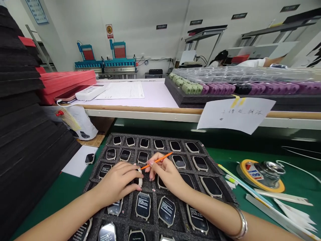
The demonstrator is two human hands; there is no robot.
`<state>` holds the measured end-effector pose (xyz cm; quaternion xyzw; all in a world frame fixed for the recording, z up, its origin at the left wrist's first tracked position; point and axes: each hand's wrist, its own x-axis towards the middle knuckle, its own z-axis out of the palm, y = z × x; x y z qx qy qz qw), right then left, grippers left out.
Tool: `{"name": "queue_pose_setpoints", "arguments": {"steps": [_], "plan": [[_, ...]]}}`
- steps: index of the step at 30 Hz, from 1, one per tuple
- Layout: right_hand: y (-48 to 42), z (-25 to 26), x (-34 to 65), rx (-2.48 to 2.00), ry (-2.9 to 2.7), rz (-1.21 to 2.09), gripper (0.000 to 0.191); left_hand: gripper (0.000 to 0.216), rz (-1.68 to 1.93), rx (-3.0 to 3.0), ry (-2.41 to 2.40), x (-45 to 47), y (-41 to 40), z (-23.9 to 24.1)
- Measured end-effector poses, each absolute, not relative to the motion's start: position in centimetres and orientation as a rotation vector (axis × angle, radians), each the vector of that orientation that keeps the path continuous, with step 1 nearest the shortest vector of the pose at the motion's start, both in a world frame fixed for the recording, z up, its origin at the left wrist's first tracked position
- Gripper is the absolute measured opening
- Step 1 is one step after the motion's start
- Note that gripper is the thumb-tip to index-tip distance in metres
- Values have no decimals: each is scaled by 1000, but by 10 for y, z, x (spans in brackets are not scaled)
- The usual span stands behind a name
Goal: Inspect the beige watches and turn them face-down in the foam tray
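Note:
A black foam tray (pixel 215 167) lies on the green mat with several smartwatch bodies in its pockets, some with lit screens. My left hand (pixel 117 182) is closed on one watch body (pixel 139 177), tilting it up on its edge over the tray's middle. My right hand (pixel 167 172) pinches a thin orange stick (pixel 160 159) whose lower end points at that watch. A metal bracelet sits on my right wrist.
Tall stacks of black foam trays (pixel 25 117) stand at the left, red ones (pixel 65 82) behind. A tape roll (pixel 260 172), white strips and a pen lie at the right. The raised shelf carries paper, a tray of purple and green watch bodies (pixel 225 88), and a hanging note (pixel 235 113). A person sits far right.

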<state>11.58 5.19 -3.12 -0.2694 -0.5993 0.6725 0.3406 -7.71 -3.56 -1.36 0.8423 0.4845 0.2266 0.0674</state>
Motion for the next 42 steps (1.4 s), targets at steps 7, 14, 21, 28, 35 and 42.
{"name": "queue_pose_setpoints", "arguments": {"steps": [7,14,21,28,35,42], "plan": [[46,-29,121,-719,-1668,1739,41,44,732,2329,1569,-79,-37,-21],[46,-32,122,-734,-1707,1687,41,39,691,2265,1554,-78,-37,-17],[43,-30,124,-732,-1775,1598,38,39,644,2237,1579,-75,-37,-16],[44,-32,125,-732,-1796,1554,37,26,525,2353,1736,-77,-39,-6],[45,-32,125,-719,-1778,1540,37,26,297,2496,1778,-94,-45,6],[42,-12,110,-669,-1873,1567,24,22,537,2373,1693,-118,-57,-5]]}}
